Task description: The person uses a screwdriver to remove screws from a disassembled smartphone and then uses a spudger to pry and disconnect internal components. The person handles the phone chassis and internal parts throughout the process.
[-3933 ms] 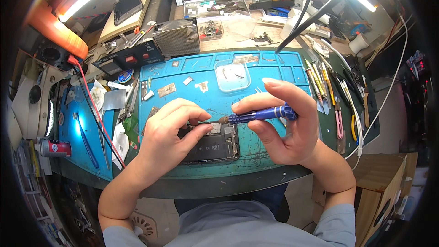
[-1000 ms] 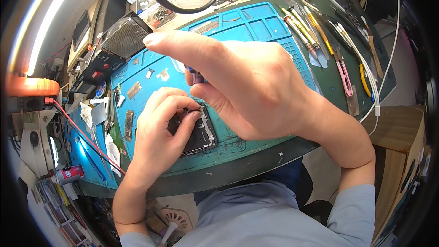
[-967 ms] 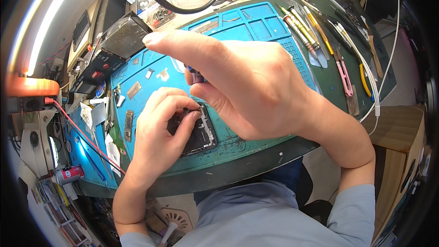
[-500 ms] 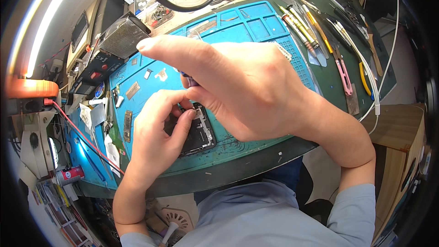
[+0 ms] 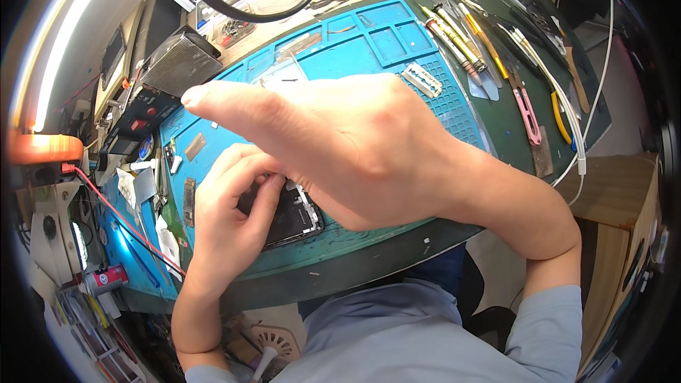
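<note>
An opened black phone [image 5: 287, 220] lies on the front of the blue silicone mat [image 5: 379, 230]. My left hand [image 5: 234, 206] is at its upper left part, fingers bent and closed, thumb and fingertips together near the top edge; anything between them is hidden. Over the phone my right hand [image 5: 355, 149] points its index finger out to the left, the other fingers curled underneath and out of sight, so whatever it grips is hidden. A razor blade [image 5: 421, 79] lies on the mat behind this hand, and a narrow circuit board [image 5: 189, 201] lies left of my left hand.
Tools, a pink cutter [image 5: 526, 113] among them, cover the green mat at right. A metal-finned device [image 5: 177, 64] stands back left beside an orange object [image 5: 46, 149]. A red cable [image 5: 124, 220] runs along the left. A black cable [image 5: 252, 10] loops overhead.
The blue screwdriver, held level in my right hand 3.9 seconds ago, has gone out of sight under that hand. Over the last second both hands shift slightly left, the right also lower in view.
</note>
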Demonstrator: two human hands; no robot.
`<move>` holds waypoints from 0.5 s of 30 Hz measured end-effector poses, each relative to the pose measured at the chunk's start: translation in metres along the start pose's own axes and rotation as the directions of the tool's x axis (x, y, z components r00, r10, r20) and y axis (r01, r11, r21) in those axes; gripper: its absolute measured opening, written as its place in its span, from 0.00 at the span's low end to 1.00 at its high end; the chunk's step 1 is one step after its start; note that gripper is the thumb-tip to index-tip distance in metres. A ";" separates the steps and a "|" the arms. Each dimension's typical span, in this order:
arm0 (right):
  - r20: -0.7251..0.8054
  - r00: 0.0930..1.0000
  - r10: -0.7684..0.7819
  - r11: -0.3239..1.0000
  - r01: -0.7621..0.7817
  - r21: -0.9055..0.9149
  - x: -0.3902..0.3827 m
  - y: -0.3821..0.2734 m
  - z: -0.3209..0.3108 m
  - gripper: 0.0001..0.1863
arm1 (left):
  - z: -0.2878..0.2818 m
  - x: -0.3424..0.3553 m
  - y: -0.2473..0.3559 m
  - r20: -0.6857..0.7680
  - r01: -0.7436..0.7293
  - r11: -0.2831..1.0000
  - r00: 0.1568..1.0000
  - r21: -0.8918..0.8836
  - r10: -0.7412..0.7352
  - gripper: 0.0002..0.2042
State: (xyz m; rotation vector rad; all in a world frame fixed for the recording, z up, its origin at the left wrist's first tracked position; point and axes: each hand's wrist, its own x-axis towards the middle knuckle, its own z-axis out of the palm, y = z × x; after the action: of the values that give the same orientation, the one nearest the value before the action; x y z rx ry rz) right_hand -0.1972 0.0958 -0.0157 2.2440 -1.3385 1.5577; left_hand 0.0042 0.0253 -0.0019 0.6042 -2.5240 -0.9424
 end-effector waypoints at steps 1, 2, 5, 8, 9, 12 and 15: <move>0.002 1.000 0.005 1.000 -0.005 0.004 0.000 -0.001 -0.001 0.31 | 0.000 0.001 0.001 0.000 -0.008 1.000 1.000 -0.003 0.008 0.10; 0.003 1.000 0.010 1.000 -0.010 0.008 0.000 -0.001 -0.002 0.30 | 0.001 0.001 0.002 -0.002 0.000 1.000 1.000 -0.006 0.000 0.10; 0.031 0.999 0.021 0.999 -0.022 0.031 0.001 -0.003 -0.004 0.28 | 0.000 -0.001 0.005 -0.010 0.027 1.000 1.000 0.002 -0.027 0.09; 0.036 0.999 0.014 1.000 -0.014 0.022 0.002 -0.003 -0.004 0.27 | 0.000 -0.001 0.003 -0.001 0.019 1.000 1.000 0.002 -0.019 0.07; 0.025 1.000 0.007 1.000 -0.008 0.015 0.002 -0.003 -0.004 0.27 | 0.000 0.000 0.002 0.002 0.017 1.000 1.000 0.003 -0.017 0.07; 0.038 0.999 0.008 1.000 -0.008 -0.001 0.001 -0.004 -0.005 0.28 | 0.001 0.000 0.003 -0.003 0.028 1.000 1.000 0.011 -0.028 0.06; 0.062 0.998 0.018 1.000 -0.018 0.003 0.002 -0.005 -0.006 0.28 | 0.000 -0.001 0.004 0.000 0.053 0.999 0.999 0.010 -0.053 0.05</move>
State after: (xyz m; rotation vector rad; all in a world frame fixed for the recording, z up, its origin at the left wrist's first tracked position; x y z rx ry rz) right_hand -0.1981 0.1012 -0.0097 2.3062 -1.3766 1.5094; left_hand 0.0044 0.0286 0.0006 0.6774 -2.5261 -0.9488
